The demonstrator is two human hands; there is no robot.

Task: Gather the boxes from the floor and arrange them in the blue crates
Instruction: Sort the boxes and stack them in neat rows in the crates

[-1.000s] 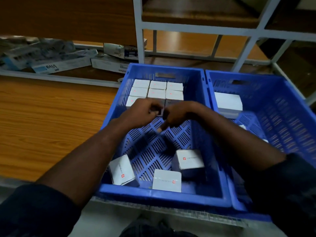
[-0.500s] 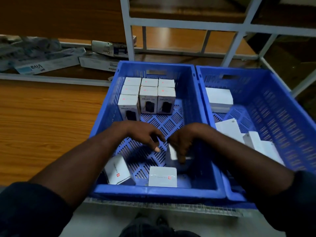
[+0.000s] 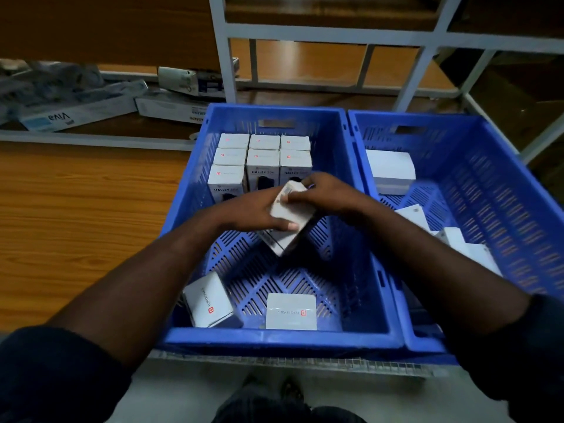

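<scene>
Your left hand (image 3: 253,213) and right hand (image 3: 323,193) fingers hold one small white cardboard box (image 3: 290,215) | beyond them eight boxes stand arranged in the blue slatted plastic crate (image 3: 274,343) | two lie loose nearer you.

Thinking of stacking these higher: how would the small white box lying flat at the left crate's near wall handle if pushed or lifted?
The flat box probably slides, not rolls: flat faces on the crate floor. Likely stiff; its edges look crisp. Probably light: an apparently similar box sits easily in both hands.

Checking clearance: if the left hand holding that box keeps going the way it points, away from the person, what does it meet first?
Probably the front row of upright boxes in the left crate, just beyond the left hand and held box; depth is unclear.
</scene>
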